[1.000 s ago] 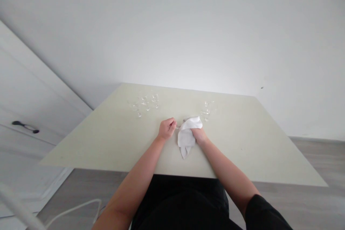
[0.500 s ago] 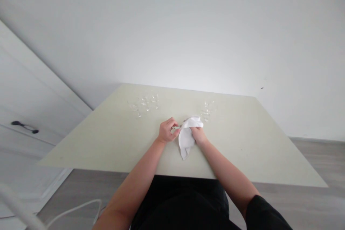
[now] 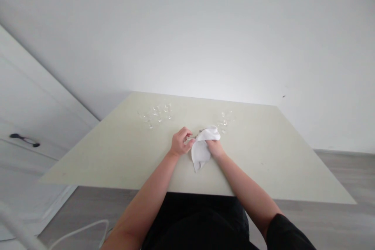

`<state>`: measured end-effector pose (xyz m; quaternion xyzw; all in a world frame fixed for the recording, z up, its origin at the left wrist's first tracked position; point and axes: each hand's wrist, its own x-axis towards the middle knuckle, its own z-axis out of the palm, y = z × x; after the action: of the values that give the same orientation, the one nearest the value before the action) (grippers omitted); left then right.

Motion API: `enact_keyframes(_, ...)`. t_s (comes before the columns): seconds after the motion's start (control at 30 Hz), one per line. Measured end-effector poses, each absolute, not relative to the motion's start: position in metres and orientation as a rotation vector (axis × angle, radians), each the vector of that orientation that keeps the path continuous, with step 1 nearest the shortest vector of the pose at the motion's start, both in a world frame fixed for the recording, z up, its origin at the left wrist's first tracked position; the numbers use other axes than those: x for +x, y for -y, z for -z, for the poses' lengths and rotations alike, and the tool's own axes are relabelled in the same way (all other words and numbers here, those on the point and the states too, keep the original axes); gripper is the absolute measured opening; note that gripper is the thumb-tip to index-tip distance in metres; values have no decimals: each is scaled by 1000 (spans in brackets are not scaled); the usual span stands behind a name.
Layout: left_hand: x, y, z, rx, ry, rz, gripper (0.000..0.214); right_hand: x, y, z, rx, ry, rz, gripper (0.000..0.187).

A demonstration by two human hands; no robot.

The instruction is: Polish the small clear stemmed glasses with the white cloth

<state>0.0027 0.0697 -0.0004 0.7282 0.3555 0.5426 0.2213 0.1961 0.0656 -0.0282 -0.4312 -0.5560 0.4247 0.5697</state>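
My left hand (image 3: 181, 141) is closed, thumb and fingers pinching a clear stemmed glass (image 3: 190, 138); only a small part of it shows. My right hand (image 3: 214, 146) grips a white cloth (image 3: 201, 151), which is wrapped about the glass's other end and hides it. A corner of the cloth hangs toward the table's front edge. Both hands are close together above the middle of the table. Just beyond my right hand stand small clear stemmed glasses (image 3: 224, 122), their outlines faint and overlapping.
On the pale table (image 3: 111, 156), another group of clear stemmed glasses (image 3: 159, 114) stands at the back left. A white wall rises behind the table. To the left is a white cabinet with a dark handle (image 3: 25, 140); a white cable (image 3: 88, 224) hangs below.
The hanging part of the cloth has swung slightly left. My left fingers have shifted a little on the glass. Both hands stay in nearly the same place.
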Motion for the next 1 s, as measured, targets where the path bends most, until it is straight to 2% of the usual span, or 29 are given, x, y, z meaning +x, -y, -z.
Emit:
enact_keyframes(0.1,2,-66,0,2090,-992,-1452,37,199,-65,30,-1015,1360,-1009,40)
enact_keyframes(0.23,5,-78,1,1677,-1131,-1353,53,202,-58,19,-868,1587,-856,50)
enact_keyframes(0.43,7,-93,-4,1187,-1211,-1050,59,203,-45,-6,-722,1942,-550,22)
enact_keyframes(0.53,6,-91,-8,1076,-1149,-1054,55,202,-45,-3,-693,1849,-648,26)
enact_keyframes(0.73,6,-90,-5,937,-986,-1202,49,190,-52,10,-828,1147,-1097,38)
enact_keyframes(0.87,6,-90,-2,1085,-973,-1228,48,193,-51,9,-890,1356,-1182,44)
enact_keyframes(1.0,4,-85,-4,1319,-905,-1218,45,200,-52,10,-874,1612,-1112,31)
